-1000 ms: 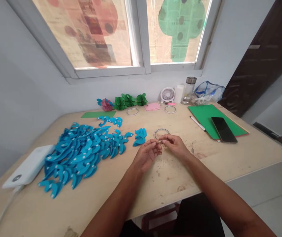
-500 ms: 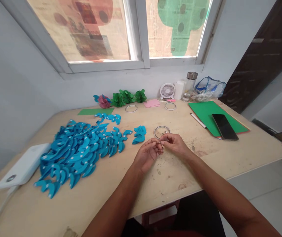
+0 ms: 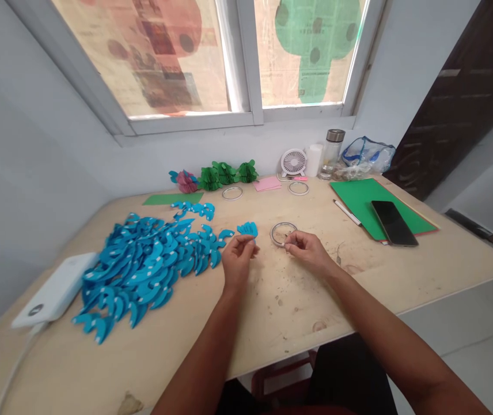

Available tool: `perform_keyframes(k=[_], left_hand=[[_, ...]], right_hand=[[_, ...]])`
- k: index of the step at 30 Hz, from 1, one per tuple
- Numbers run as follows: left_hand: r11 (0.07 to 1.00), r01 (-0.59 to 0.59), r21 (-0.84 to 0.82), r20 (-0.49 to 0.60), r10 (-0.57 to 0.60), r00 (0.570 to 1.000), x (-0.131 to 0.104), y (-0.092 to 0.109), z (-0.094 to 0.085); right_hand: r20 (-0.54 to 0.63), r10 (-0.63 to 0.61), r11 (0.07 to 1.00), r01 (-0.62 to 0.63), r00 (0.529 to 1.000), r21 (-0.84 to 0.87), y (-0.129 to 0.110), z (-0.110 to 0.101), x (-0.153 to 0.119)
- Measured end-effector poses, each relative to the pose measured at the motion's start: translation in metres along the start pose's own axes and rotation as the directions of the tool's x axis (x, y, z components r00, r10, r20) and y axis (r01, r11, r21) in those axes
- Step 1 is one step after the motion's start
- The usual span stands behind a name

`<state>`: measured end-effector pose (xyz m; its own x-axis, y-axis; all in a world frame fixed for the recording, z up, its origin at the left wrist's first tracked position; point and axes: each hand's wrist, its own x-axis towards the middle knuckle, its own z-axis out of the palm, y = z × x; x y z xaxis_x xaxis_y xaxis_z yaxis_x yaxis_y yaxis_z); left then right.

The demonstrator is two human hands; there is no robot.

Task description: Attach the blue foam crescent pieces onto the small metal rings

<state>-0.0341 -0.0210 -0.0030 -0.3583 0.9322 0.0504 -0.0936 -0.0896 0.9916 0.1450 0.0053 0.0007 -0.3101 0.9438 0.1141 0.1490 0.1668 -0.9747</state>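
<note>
My left hand [image 3: 238,259] is by a small pair of blue folded paper pieces [image 3: 247,228], partly covering the nearer one. Its thumb and fingers are pinched together, and whatever they may hold is too small to make out. To the right, my right hand [image 3: 310,252] is closed in a pinch at the lower right edge of a roll of narrow tape [image 3: 272,234] lying flat. I cannot tell what sits between those fingertips. Left of both hands spreads a large heap of blue curved paper pieces [image 3: 143,259], many bearing small white squares.
A white power bank [image 3: 56,288] with a cable lies left. Green paper flowers [image 3: 224,173], two more rings [image 3: 232,193], pink paper [image 3: 267,184], a small fan [image 3: 294,162] and a bottle [image 3: 332,154] line the back. A phone [image 3: 393,222] rests on green paper [image 3: 354,196] at right.
My hands were together in front of the tape roll and are now apart. The left has moved left to the small blue pieces; the right stays near the roll.
</note>
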Motion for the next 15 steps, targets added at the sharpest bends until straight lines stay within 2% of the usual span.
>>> perform_keyframes(k=[1, 2, 4, 6, 8, 10, 15], left_hand=[[0.981, -0.096, 0.172, -0.085, 0.112, 0.990, 0.005, -0.001, -0.005], [0.917, -0.157, 0.368, -0.120, 0.214, 0.969, 0.009, -0.002, -0.010], [0.707, -0.213, 0.674, -0.071, 0.349, 0.934, 0.014, -0.005, -0.016], [0.515, -0.215, 0.830, 0.012, 0.369, 0.929, 0.016, -0.009, -0.019], [0.387, -0.230, 0.893, 0.085, 0.357, 0.930, 0.016, -0.013, -0.018], [0.316, -0.254, 0.914, 0.137, 0.348, 0.927, 0.014, -0.016, -0.016], [0.272, -0.296, 0.915, 0.192, 0.351, 0.917, 0.014, -0.017, -0.017]], right_hand=[[-0.021, 0.003, 1.000, -0.003, 1.000, 0.020, 0.001, 0.000, 0.001], [-0.041, 0.004, 0.999, -0.003, 0.999, 0.037, 0.003, -0.001, 0.002], [-0.071, 0.006, 0.998, -0.002, 0.997, 0.061, 0.004, -0.001, 0.003], [-0.090, 0.008, 0.998, -0.002, 0.996, 0.070, 0.005, -0.002, 0.004], [-0.099, 0.010, 0.998, -0.003, 0.995, 0.067, 0.006, -0.003, 0.005], [-0.106, 0.012, 0.998, -0.005, 0.994, 0.064, 0.008, -0.005, 0.006], [-0.122, 0.003, 0.998, 0.004, 0.993, 0.059, 0.011, -0.007, 0.009]])
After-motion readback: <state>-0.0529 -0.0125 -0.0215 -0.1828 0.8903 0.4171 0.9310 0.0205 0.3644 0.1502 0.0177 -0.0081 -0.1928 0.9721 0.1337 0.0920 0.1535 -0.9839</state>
